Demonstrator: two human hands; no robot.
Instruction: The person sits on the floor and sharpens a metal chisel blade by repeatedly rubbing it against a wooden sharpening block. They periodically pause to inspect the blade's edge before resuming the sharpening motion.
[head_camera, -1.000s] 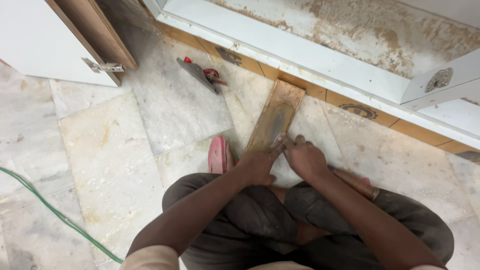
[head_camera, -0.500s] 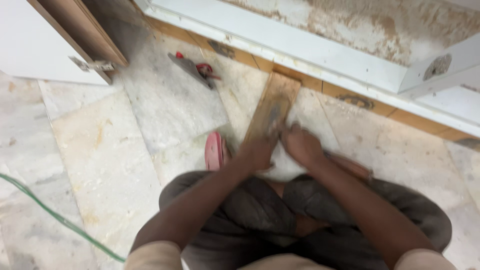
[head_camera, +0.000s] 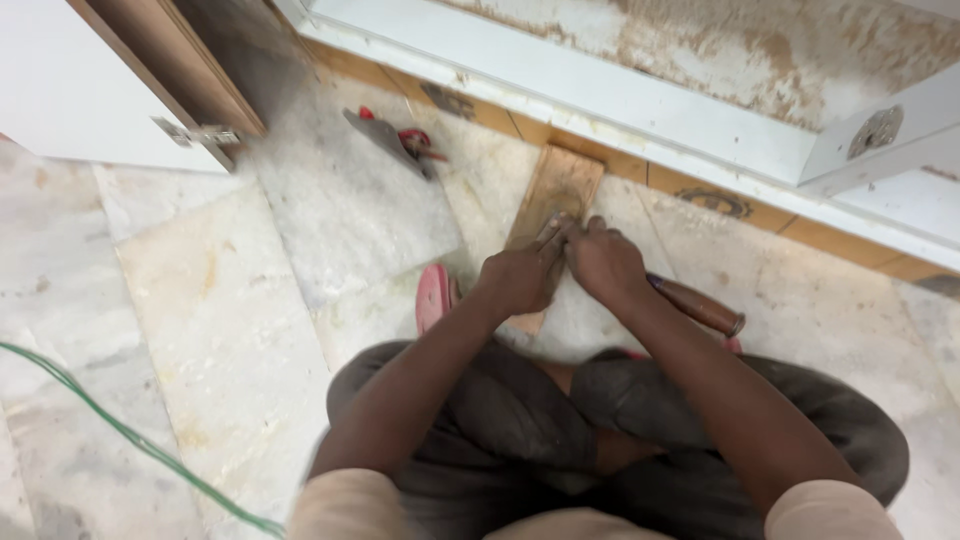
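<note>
Squatting on marble floor, both my hands down on a wooden board. Board: narrow, flat, light brown with paler worn streaks along the grain, lying lengthwise away from me, far end near the orange skirting below the white cabinet frame. My left hand is curled over the near part of the board, fingers bent, pressing on it; whether it grips something small I cannot tell. My right hand sits just beside it, touching, fingers also folded down on the board. A brown wooden handle shows beside my right wrist. Red sandal left of the board. Trowel with red grip lies further off. Green cable crosses the floor at left
</note>
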